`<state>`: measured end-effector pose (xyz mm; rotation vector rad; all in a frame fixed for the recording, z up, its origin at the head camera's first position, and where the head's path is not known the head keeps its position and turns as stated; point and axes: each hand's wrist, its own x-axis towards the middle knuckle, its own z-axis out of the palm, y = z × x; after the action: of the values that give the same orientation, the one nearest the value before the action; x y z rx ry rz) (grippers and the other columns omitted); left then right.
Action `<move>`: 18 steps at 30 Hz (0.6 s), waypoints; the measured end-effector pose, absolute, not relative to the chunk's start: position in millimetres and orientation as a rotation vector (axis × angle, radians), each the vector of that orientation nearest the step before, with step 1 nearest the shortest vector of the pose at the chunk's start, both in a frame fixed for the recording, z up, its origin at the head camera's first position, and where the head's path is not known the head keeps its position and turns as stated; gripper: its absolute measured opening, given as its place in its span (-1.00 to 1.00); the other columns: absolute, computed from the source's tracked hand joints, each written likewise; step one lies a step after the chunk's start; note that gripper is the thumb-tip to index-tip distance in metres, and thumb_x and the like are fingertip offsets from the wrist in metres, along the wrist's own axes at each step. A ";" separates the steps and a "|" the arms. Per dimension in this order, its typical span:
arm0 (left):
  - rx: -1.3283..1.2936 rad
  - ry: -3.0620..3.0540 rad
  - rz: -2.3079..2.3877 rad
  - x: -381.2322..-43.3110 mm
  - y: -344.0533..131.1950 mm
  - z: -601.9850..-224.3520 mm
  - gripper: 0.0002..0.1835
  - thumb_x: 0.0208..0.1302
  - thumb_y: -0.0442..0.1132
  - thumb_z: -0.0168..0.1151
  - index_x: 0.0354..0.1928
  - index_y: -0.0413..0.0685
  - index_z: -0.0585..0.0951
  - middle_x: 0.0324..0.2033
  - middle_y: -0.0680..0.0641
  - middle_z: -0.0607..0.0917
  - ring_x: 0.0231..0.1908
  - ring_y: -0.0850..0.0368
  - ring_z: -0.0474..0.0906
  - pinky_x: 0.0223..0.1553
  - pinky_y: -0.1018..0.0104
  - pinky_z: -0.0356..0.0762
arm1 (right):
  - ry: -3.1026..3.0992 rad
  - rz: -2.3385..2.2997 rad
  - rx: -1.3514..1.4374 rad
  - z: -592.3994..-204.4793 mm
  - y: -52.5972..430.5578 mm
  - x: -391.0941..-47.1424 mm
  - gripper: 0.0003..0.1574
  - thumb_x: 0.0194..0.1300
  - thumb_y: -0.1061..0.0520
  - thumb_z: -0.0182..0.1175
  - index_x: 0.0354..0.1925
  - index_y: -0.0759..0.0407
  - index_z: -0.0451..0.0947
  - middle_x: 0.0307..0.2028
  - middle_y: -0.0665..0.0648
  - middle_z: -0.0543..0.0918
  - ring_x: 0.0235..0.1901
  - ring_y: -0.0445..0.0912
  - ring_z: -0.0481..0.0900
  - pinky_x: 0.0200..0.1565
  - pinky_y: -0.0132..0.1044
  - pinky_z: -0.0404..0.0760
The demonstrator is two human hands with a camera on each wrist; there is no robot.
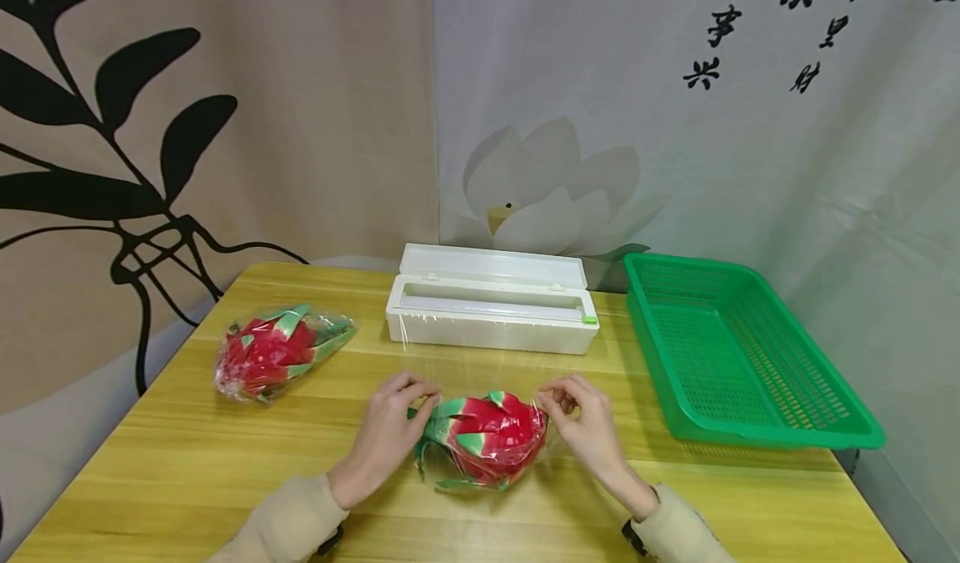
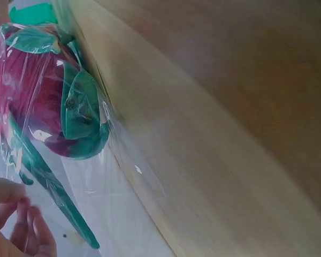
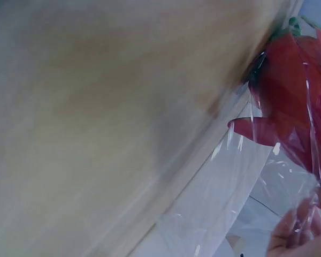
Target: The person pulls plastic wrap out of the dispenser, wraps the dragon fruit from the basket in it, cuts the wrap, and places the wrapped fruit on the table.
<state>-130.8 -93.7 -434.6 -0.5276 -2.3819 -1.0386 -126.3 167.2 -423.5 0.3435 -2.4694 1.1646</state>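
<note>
A red dragon fruit (image 1: 498,442) with green-tipped scales lies at the middle of the table, covered by clear cling film (image 3: 195,219). On its left side my left hand (image 1: 386,429) pinches the film between thumb and fingers, beside the green leaf ends. My right hand (image 1: 588,425) pinches the film at the fruit's right end, where the right wrist view shows it bunched in the fingers. Behind the fruit stands a white cling film dispenser box (image 1: 487,338) with its lid raised, and film stretches from it towards the fruit.
A second dragon fruit (image 1: 277,350), wrapped in film, lies at the left of the wooden table (image 1: 187,496). At the right stands a green plastic basket (image 1: 660,363) with nothing visible in it. A printed curtain (image 1: 337,129) hangs behind the table.
</note>
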 end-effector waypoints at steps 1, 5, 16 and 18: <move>-0.536 -2.386 -1.032 -130.8 -92.4 -434.6 -0.85 0.00 -0.47 0.40 -0.32 -0.22 0.73 -0.40 -0.05 0.69 -0.37 0.18 0.63 -0.38 0.52 0.59 | -2.436 1.146 0.381 -424.3 166.9 -126.6 -0.83 0.04 0.35 0.36 -0.32 0.24 0.66 -0.51 -0.02 0.57 -0.52 -0.31 0.45 -0.46 -0.47 0.54; -0.590 -2.396 -1.018 -130.1 -90.1 -434.5 -0.82 0.03 -0.49 0.36 -0.27 -0.26 0.72 -0.36 -0.14 0.76 -0.35 0.09 0.72 -0.34 0.47 0.66 | -2.333 1.009 0.555 -427.4 167.7 -127.6 -0.75 -0.05 0.44 0.37 -0.33 0.26 0.65 -0.46 0.07 0.68 -0.47 -0.24 0.61 -0.38 -0.46 0.64; -0.928 -2.592 -0.832 -109.5 -103.3 -430.3 -0.41 0.25 0.08 0.22 0.24 -0.05 0.46 0.10 -0.16 0.61 0.11 -0.09 0.56 0.11 -0.02 0.54 | -2.442 0.665 0.984 -428.2 184.4 -108.9 -0.46 0.36 0.20 0.06 0.28 0.24 0.34 0.01 0.22 0.66 -0.04 0.04 0.67 -0.04 -0.11 0.67; -0.975 -2.677 -0.750 -104.4 -105.1 -428.9 -0.28 0.19 0.20 0.20 0.34 0.07 0.35 0.20 -0.20 0.52 0.18 -0.17 0.48 0.16 -0.16 0.44 | -2.483 0.492 1.048 -428.4 187.3 -105.0 -0.34 0.36 -0.02 0.08 0.35 0.12 0.26 0.13 0.22 0.58 0.04 0.07 0.62 0.00 -0.05 0.64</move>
<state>-104.4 -105.1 -428.9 -0.9750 -2.6772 -0.7495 -105.0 187.3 -428.4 1.0482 -2.4835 0.4924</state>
